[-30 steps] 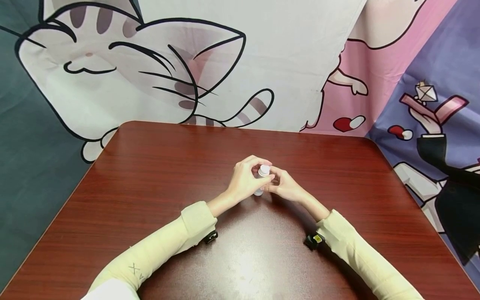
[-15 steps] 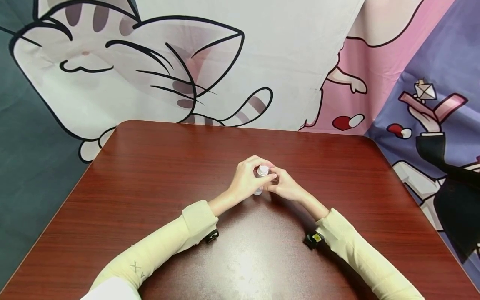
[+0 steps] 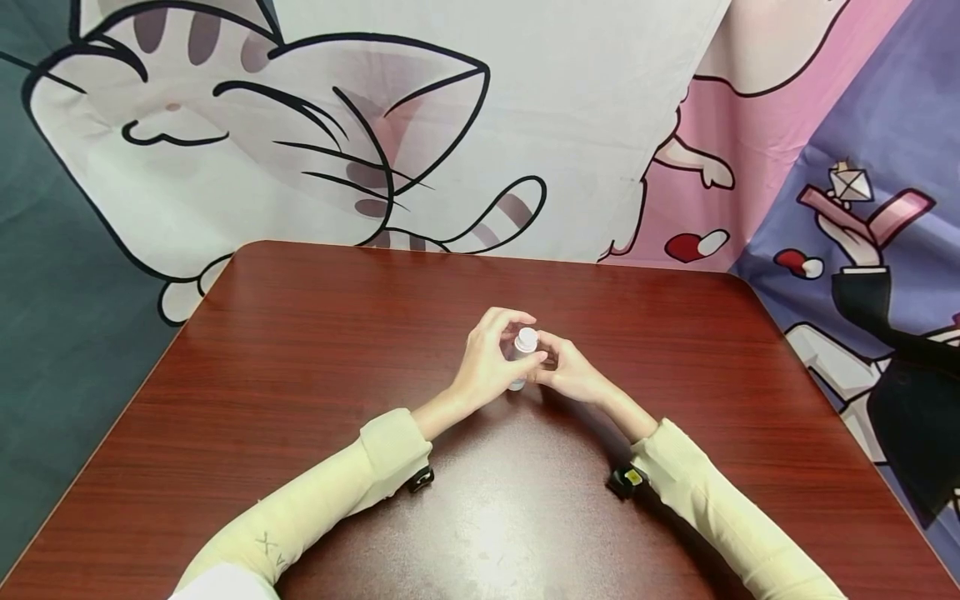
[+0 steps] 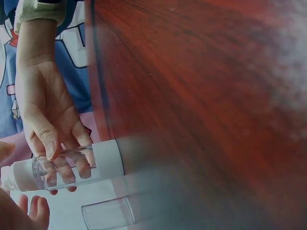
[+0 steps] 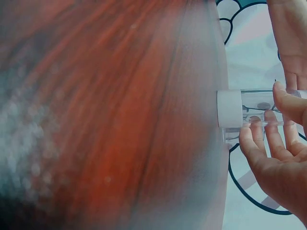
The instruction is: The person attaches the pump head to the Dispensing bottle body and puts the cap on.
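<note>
A clear pump bottle (image 4: 67, 167) with a white base and white top stands upright on the table, between the two hands. My right hand (image 3: 573, 372) grips its clear body, thumb on one side and fingers on the other, as the left wrist view shows. My left hand (image 3: 480, 358) is around the white top (image 3: 527, 339), thumb and fingers spread to either side. In the left wrist view its fingertips (image 4: 36, 211) are apart from the bottle. A clear cap (image 4: 108, 213) sits behind the bottle; in the head view the left hand hides it.
The reddish-brown wooden table (image 3: 337, 333) reaches to a cloth backdrop (image 3: 585, 125) with cartoon drawings. Each forearm, in a pale yellow sleeve (image 3: 315, 496), carries a small black wrist camera (image 3: 624, 481).
My left fingers have spread away from the bottle's top, and the left hand has drawn slightly left. The right hand keeps its grip on the bottle in the same place.
</note>
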Available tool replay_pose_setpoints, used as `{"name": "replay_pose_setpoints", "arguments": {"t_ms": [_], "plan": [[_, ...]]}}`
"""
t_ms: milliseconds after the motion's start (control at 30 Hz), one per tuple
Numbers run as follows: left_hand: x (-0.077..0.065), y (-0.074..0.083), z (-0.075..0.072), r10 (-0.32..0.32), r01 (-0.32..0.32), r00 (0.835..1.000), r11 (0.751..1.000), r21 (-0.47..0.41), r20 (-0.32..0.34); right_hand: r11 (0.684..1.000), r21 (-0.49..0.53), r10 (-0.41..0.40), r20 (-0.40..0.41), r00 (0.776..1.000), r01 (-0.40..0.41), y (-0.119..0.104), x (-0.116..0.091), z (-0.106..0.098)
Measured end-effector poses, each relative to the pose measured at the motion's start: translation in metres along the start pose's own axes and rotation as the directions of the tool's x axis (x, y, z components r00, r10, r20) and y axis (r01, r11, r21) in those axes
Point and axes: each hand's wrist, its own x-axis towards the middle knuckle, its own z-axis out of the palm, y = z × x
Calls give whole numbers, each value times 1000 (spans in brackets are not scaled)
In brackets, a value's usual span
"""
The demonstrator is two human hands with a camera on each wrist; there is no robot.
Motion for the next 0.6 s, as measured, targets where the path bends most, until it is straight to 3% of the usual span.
{"name": "replay_pose_setpoints", "arguments": {"t_ms": [300,600], "plan": [[0,-3,-3,-45,45,999,999,24,-21,997,78,19,6,1000,-20,-1,1,2],[-1,-3,-5,-32,32,999,999,7,11,996,85,28,21,999,-30,-1,0,2]]}}
